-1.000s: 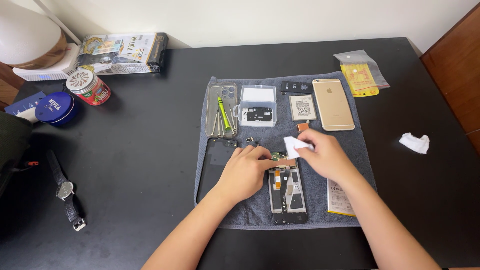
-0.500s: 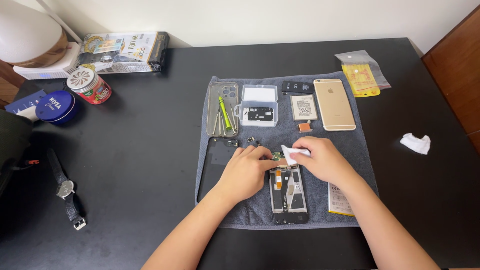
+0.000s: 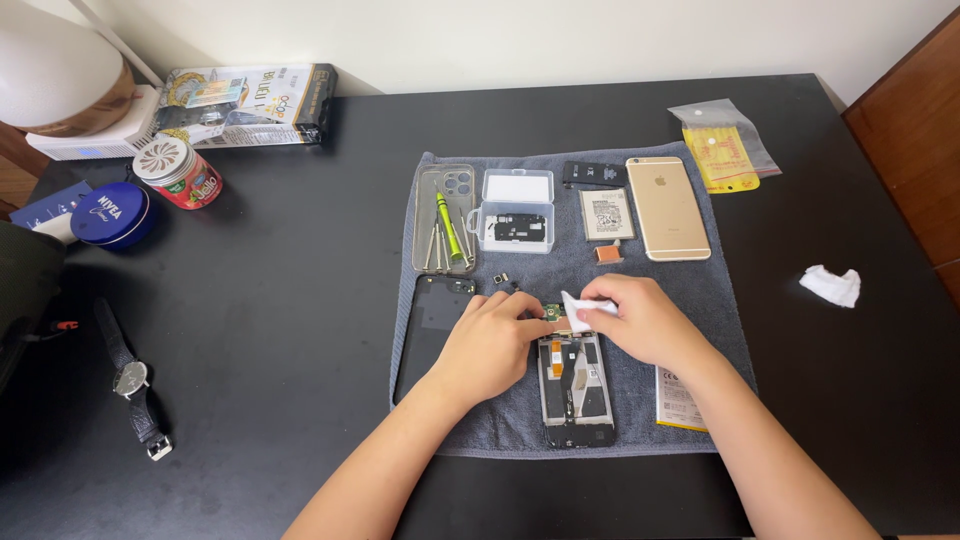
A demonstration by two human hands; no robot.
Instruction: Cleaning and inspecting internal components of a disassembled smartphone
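An opened phone body with its insides showing lies on a grey towel. My left hand rests at its top left corner, fingertips pressing a small green circuit part. My right hand pinches a small white wipe against the top end of the phone body. A black back cover lies just left of my left hand.
On the towel: clear case with small screwdrivers, clear plastic box, small battery, gold phone, yellow-labelled battery. Off it: crumpled tissue, plastic bag, wristwatch, blue tin, red jar.
My right hand has come down and left with the white wipe, from above the phone body to its top edge. My left hand has stayed put.
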